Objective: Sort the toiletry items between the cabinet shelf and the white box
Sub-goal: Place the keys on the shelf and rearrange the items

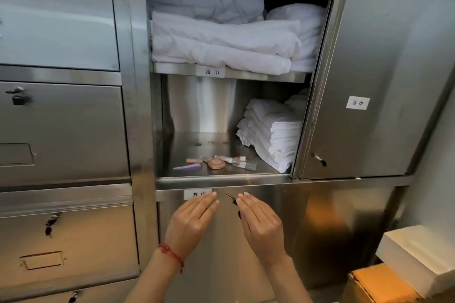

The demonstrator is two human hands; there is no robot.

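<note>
Low in the middle of the frame, the left hand [194,221] and the right hand [261,224] are both raised side by side, flat and spread, holding nothing. They sit in front of the shut lower door, just under the lip of the cabinet shelf [187,145]. The toiletry items lie straight above the hands, near the front edge of that shelf: a purple stick [187,167] on the left, a tan soap bar [216,164] in the middle, and a clear little bottle [244,164] on the right, lying on its side with its long way running left to right. I think the left hand is nearer the stick and the right hand nearer the bottle. The white box [416,253] sits far off at the lower right of the frame.
</note>
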